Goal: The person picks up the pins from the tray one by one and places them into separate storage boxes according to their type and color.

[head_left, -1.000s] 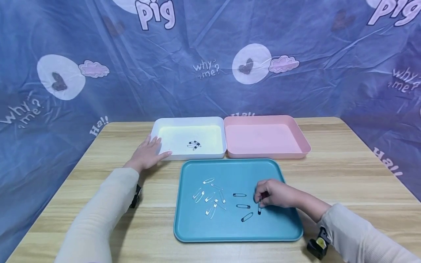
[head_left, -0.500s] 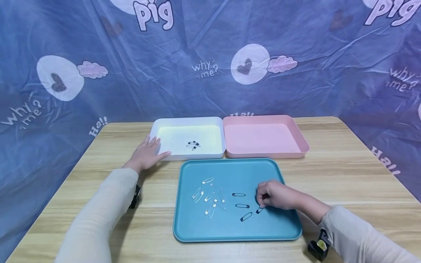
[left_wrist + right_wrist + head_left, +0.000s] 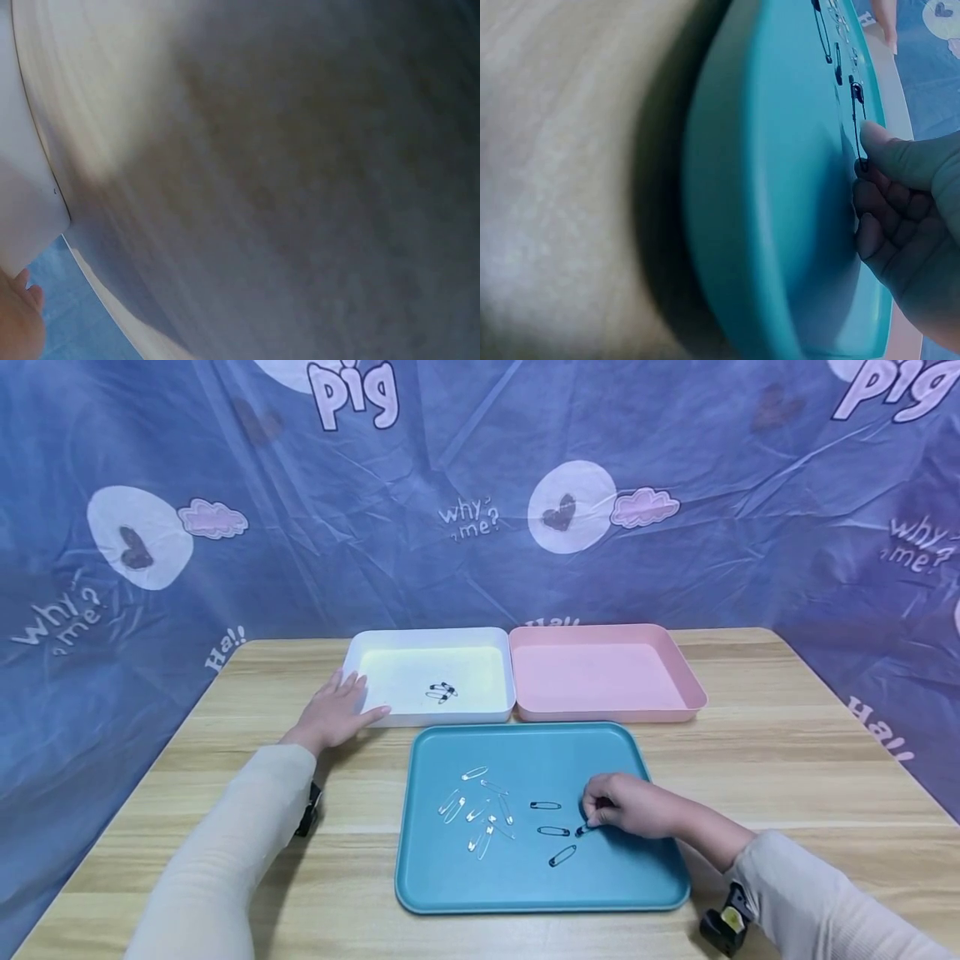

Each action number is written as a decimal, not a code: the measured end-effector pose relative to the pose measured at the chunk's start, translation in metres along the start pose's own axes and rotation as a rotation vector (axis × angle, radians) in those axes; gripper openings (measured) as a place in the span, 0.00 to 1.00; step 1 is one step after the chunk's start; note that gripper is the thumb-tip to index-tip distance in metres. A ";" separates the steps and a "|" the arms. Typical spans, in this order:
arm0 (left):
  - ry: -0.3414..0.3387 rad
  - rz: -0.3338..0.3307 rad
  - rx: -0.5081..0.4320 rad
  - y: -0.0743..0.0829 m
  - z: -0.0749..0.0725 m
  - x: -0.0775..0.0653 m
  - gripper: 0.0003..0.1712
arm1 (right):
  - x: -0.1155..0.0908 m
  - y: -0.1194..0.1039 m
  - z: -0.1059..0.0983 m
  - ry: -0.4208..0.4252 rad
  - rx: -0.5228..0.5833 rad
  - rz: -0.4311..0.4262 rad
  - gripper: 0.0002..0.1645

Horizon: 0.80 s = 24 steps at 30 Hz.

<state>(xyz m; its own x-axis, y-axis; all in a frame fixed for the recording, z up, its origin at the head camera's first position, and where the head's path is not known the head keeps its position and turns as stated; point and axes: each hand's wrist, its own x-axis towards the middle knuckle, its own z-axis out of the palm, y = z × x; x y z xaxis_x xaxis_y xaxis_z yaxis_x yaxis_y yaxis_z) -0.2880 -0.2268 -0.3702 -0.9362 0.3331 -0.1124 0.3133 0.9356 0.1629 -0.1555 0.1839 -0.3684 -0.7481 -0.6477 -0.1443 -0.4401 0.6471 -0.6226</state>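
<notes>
Between thumb and fingertips my right hand [image 3: 630, 806] pinches a black safety pin [image 3: 858, 124], low over the right part of the teal tray [image 3: 525, 893]. In the head view its dark head points left and the fingers hide the rest. Beside it lie other black safety pins [image 3: 553, 832]. Further left on that tray, several silver safety pins [image 3: 486, 842] are scattered. My left hand [image 3: 333, 714] rests with spread fingers on the left front corner of the white tray [image 3: 450, 717], which contains a few black safety pins [image 3: 442, 692].
A pink tray [image 3: 600, 713] stands against the white one's right side, behind the teal tray. All three are on a wooden table [image 3: 765, 743]. A blue printed cloth [image 3: 375, 560] hangs behind the table.
The pinched safety pin has swung from pointing toward me to pointing left, and its head has shifted slightly left and away from me. My left hand has stayed in place.
</notes>
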 end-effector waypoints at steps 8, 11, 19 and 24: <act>0.009 0.008 -0.006 0.000 -0.001 0.000 0.53 | 0.006 0.001 -0.004 0.112 0.076 0.016 0.07; 0.014 0.012 -0.004 0.000 0.000 0.000 0.52 | 0.009 0.000 -0.006 0.147 0.113 0.015 0.06; 0.004 0.002 -0.010 0.000 0.000 -0.001 0.54 | 0.020 -0.003 -0.010 0.197 0.219 0.052 0.06; 0.005 0.006 -0.012 0.001 0.000 -0.002 0.53 | 0.026 -0.005 -0.012 0.247 0.303 0.101 0.04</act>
<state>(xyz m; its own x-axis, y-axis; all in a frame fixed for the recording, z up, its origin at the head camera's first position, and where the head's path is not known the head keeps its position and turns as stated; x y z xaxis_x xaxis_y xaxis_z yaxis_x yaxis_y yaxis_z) -0.2859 -0.2261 -0.3694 -0.9351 0.3380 -0.1066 0.3169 0.9321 0.1751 -0.1788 0.1688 -0.3600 -0.8929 -0.4473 -0.0503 -0.2196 0.5305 -0.8187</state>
